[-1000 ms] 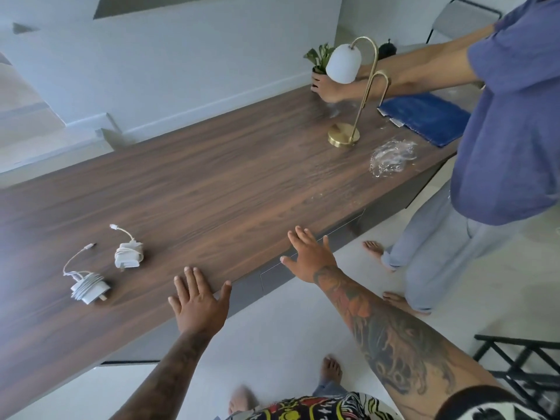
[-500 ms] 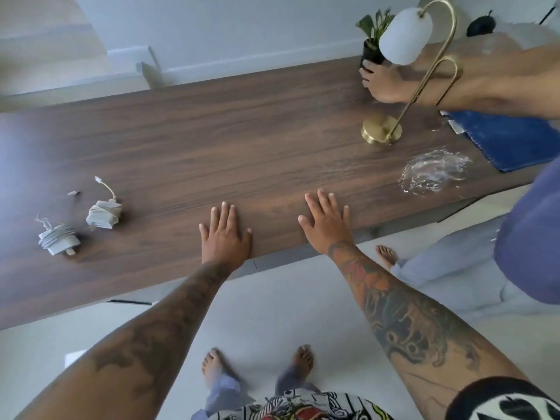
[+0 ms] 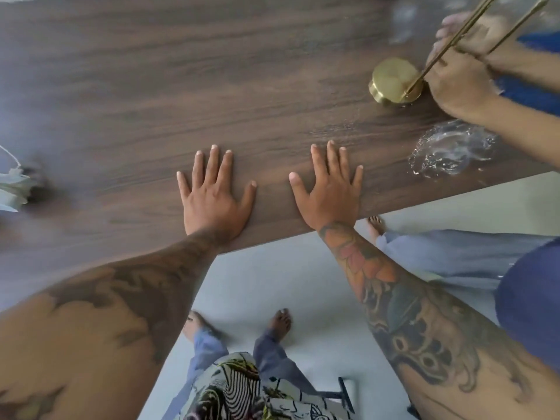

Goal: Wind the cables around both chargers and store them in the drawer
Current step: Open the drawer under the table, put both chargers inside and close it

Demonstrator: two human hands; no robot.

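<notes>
- Both palms flat on the desk [image 3: 272,86], left hand [image 3: 213,197] and right hand [image 3: 328,194] spread and empty, just bracing me at the edge.
- One charger [image 3: 13,189] sits far left, blurry, looks wound already I think.
- Drawer's not in view.

- Dark brown wood-grain tabletop [image 3: 151,86] under the left hand [image 3: 213,197].
- Orange flower tattoo [image 3: 363,259] behind the right hand [image 3: 330,195].
- Gold lamp base [image 3: 394,80] beyond it, blue cloth [image 3: 527,95] further right.
- White charger [image 3: 13,189] far left.
</notes>
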